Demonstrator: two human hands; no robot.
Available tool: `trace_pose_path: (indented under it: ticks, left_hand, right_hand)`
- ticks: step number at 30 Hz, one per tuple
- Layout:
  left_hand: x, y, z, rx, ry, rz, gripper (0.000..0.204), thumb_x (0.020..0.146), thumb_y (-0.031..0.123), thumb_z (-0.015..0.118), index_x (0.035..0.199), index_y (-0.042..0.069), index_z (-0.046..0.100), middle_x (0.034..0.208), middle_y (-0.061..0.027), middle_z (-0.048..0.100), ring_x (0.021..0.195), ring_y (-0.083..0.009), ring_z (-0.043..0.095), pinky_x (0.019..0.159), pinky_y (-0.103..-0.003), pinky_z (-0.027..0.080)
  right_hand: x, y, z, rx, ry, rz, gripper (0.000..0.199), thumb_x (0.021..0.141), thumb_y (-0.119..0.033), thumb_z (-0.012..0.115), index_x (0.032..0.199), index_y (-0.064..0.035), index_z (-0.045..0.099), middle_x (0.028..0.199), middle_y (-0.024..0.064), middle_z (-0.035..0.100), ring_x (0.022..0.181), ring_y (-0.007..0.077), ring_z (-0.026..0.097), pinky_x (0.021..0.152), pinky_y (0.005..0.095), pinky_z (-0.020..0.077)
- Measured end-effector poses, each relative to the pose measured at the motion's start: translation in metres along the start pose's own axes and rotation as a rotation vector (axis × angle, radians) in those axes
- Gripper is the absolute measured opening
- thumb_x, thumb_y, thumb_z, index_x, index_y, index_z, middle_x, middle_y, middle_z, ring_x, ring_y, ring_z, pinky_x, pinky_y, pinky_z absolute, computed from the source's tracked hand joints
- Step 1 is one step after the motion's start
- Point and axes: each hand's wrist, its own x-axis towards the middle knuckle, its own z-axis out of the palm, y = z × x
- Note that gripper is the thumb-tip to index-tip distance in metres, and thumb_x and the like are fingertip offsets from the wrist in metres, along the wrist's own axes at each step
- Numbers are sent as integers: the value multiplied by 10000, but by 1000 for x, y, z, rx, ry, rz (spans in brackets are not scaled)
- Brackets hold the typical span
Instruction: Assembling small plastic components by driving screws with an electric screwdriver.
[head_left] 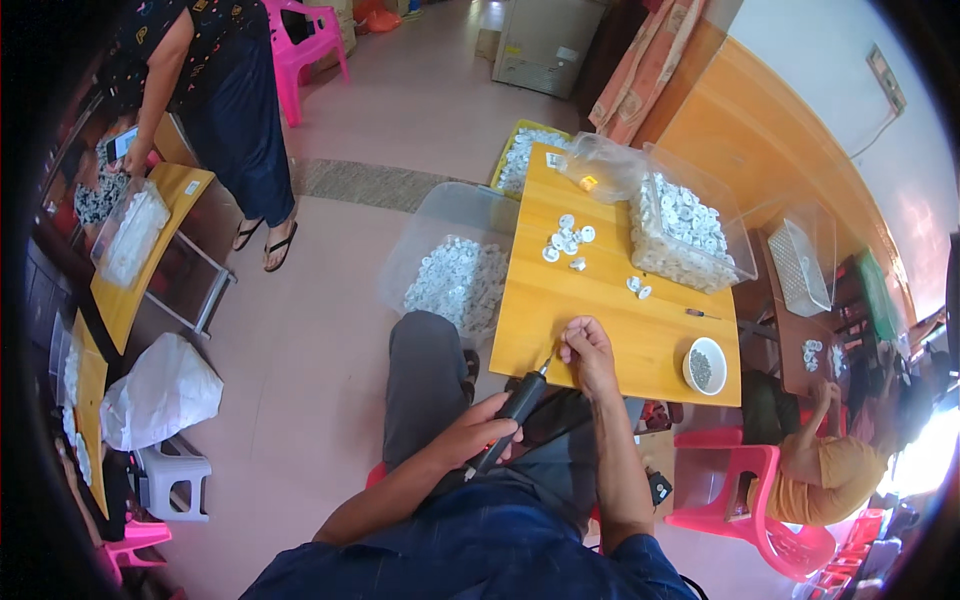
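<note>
My left hand (478,430) is wrapped round a black electric screwdriver (521,402), which slants up over my lap with its bit at the near edge of the yellow table (520,340). Right beside the bit, the fingers of my right hand (590,355) are pinched together; what they hold, if anything, is too small to make out. A white bowl (705,366) of small grey metal pieces stands to the right of that hand. Farther up the table lie a loose group of white round plastic parts (567,240) and a smaller group (638,288).
A clear bin (745,262) heaped with white parts stands at the table's far right, near a clear plastic bag (603,165). A small screwdriver (702,314) lies near the bowl. Left of the table is another bin (400,262). People (225,110) are at nearby tables.
</note>
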Motion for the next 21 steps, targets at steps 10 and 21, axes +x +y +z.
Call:
trace_pose_path:
  ticks: [10, 21]
  left_hand:
    - [1, -3, -2, 16, 48, -11, 328, 947, 133, 537, 1259, 39, 494, 913, -59, 613, 680, -122, 612, 594, -262, 512]
    - [-1, 2, -2, -9, 62, 20, 411, 972, 180, 559, 1353, 65, 457, 922, -54, 621, 670, -106, 613, 583, -248, 519]
  right_hand:
    - [-7, -1, 13, -1, -124, 59, 67, 991, -112, 587, 1049, -87, 566, 862, 1, 594, 670, 84, 540, 609, 224, 438]
    - [-9, -8, 19, 6, -110, 104, 76, 989, -95, 584, 1061, -81, 562, 868, 21, 629, 738, 113, 651, 653, 240, 540]
